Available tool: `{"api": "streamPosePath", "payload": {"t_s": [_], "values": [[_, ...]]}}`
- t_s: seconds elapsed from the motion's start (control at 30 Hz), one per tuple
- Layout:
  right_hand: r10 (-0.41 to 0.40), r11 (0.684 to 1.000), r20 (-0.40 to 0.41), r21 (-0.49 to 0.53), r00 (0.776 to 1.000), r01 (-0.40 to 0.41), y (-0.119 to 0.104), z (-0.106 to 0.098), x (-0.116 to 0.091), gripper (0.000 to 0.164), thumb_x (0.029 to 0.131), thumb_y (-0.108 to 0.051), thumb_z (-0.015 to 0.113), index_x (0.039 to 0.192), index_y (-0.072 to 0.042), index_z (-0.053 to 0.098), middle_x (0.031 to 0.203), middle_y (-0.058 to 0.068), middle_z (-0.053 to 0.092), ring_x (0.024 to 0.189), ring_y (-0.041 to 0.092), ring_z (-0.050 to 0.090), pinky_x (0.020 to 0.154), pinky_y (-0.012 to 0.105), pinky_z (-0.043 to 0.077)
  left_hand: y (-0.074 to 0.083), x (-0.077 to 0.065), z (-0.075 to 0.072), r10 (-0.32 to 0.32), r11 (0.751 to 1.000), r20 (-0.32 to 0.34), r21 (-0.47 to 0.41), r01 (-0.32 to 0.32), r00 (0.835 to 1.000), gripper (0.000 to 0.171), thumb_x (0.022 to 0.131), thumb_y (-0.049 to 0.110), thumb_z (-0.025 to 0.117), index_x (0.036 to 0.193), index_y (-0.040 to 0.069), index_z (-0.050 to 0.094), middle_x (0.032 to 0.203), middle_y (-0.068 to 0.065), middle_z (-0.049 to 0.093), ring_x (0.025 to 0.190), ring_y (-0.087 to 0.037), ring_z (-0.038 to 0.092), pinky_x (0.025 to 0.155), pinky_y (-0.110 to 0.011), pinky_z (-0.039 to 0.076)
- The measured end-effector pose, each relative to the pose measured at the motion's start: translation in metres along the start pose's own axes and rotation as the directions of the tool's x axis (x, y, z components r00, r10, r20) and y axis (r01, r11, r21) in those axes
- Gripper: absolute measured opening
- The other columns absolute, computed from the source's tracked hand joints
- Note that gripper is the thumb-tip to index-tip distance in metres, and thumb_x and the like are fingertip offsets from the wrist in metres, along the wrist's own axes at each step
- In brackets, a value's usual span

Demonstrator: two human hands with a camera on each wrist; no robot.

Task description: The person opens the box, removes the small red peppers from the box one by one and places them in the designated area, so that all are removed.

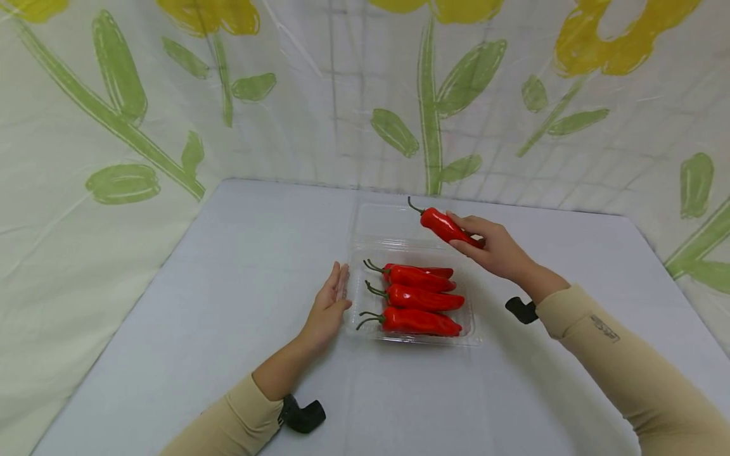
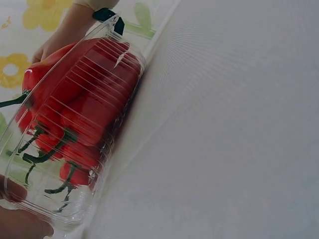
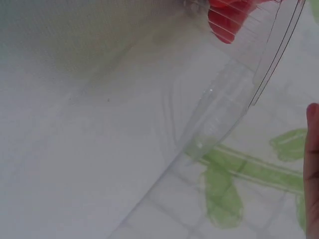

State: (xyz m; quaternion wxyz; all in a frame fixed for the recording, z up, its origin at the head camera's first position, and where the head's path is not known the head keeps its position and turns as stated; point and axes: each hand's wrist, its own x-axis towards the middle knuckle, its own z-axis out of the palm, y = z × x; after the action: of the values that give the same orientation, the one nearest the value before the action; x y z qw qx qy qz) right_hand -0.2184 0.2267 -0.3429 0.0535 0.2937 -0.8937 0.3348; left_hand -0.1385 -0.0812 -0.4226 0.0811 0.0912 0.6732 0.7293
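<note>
A clear plastic clamshell box (image 1: 471, 341) lies open on the table, its lid (image 1: 376, 218) folded back toward the far side. Inside, several long red peppers (image 1: 422, 321) lie side by side, green stems pointing left. My left hand (image 1: 325, 313) rests against the box's left side, fingers straight and thumb at the rim; the left wrist view shows the fingertips (image 2: 15, 191) at the box's end. Above the box's far right part, my right hand (image 1: 492, 247) grips another red pepper (image 1: 441, 225) by its tip end, stem toward the upper left.
The box stands on a table with a pale cloth (image 1: 228, 285). Behind the table hangs a white sheet (image 1: 308, 95) printed with yellow flowers and green leaves. Black wrist mounts (image 1: 305, 416) sit below both sleeves.
</note>
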Motion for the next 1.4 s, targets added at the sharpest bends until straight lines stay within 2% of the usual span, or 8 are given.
{"api": "streamPosePath", "payload": {"t_s": [0.1,0.17,0.33,0.6,0.73,0.9,1.2,1.4], "values": [[0.020,1.000,-0.064,-0.008,0.998,-0.021,0.005,-0.002,-0.005,0.051,0.085,-0.006,0.064,0.134,-0.003,0.049,0.115,0.018,0.062,0.094,0.026,0.058,0.070,0.010,0.047,-0.001,0.000,0.000,-0.002,1.000,0.000,0.019,0.002,1.000,0.073,0.082,-0.015,0.029,0.146,-0.006,-0.005,0.156,-0.019,0.005,0.145,-0.028,0.001,0.116,-0.043,0.005],[0.055,0.998,-0.094,-0.026,0.994,-0.058,0.007,-0.003,-0.008,0.051,0.085,-0.008,0.064,0.134,-0.005,0.050,0.117,0.019,0.063,0.093,0.027,0.058,0.069,0.008,0.045,-0.002,0.000,0.000,-0.009,1.000,-0.002,0.028,0.009,1.000,0.072,0.083,-0.014,0.029,0.146,-0.006,-0.004,0.156,-0.018,0.005,0.145,-0.027,0.002,0.117,-0.043,0.005],[0.187,0.980,-0.132,-0.050,0.973,-0.195,0.011,-0.007,-0.014,0.049,0.087,-0.016,0.063,0.134,-0.010,0.050,0.119,0.023,0.062,0.088,0.029,0.057,0.064,0.012,0.045,-0.002,0.000,0.000,-0.011,1.000,0.001,0.025,0.011,1.000,0.072,0.083,-0.014,0.029,0.146,-0.005,-0.005,0.156,-0.018,0.005,0.145,-0.026,0.001,0.117,-0.043,0.005],[0.343,0.932,-0.216,-0.043,0.914,-0.359,0.026,-0.011,-0.020,0.049,0.090,-0.023,0.059,0.136,-0.010,0.047,0.126,0.026,0.056,0.089,0.031,0.054,0.060,0.014,0.042,-0.001,0.000,-0.001,-0.004,1.000,-0.001,0.029,0.004,1.000,0.073,0.082,-0.014,0.029,0.146,-0.006,-0.005,0.156,-0.019,0.004,0.145,-0.027,0.002,0.117,-0.043,0.005],[0.389,0.909,-0.239,-0.056,0.890,-0.413,0.033,-0.011,-0.019,0.050,0.092,-0.024,0.055,0.139,-0.010,0.043,0.130,0.028,0.052,0.096,0.036,0.052,0.068,0.028,0.047,0.000,0.000,-0.001,-0.002,0.999,-0.006,0.035,0.002,1.000,0.073,0.082,-0.014,0.030,0.146,-0.006,-0.005,0.156,-0.019,0.006,0.145,-0.028,0.003,0.117,-0.043,0.005],[0.424,0.883,-0.245,-0.104,0.872,-0.458,0.042,-0.008,-0.015,0.049,0.093,-0.018,0.052,0.139,-0.006,0.040,0.129,0.029,0.052,0.099,0.040,0.050,0.079,0.048,0.047,0.000,0.001,0.000,-0.005,0.999,-0.001,0.034,0.005,1.000,0.073,0.082,-0.013,0.030,0.147,-0.005,-0.005,0.156,-0.019,0.005,0.145,-0.028,0.003,0.117,-0.044,0.005],[0.514,0.830,-0.196,-0.132,0.835,-0.541,0.056,0.000,-0.002,0.052,0.094,-0.014,0.042,0.143,0.000,0.030,0.132,0.033,0.046,0.104,0.043,0.047,0.086,0.052,0.045,0.000,0.001,0.000,-0.009,1.000,-0.002,0.029,0.009,1.000,0.073,0.083,-0.014,0.030,0.147,-0.005,-0.005,0.156,-0.018,0.005,0.145,-0.027,0.002,0.117,-0.043,0.005],[0.523,0.826,-0.123,-0.169,0.843,-0.537,0.067,0.007,0.007,0.054,0.094,-0.010,0.041,0.143,0.008,0.023,0.130,0.038,0.042,0.106,0.045,0.046,0.093,0.054,0.042,0.000,0.001,0.000,0.000,1.000,0.003,0.017,0.000,1.000,0.073,0.082,-0.015,0.029,0.146,-0.007,-0.005,0.156,-0.019,0.004,0.145,-0.028,0.001,0.117,-0.043,0.004]]}}
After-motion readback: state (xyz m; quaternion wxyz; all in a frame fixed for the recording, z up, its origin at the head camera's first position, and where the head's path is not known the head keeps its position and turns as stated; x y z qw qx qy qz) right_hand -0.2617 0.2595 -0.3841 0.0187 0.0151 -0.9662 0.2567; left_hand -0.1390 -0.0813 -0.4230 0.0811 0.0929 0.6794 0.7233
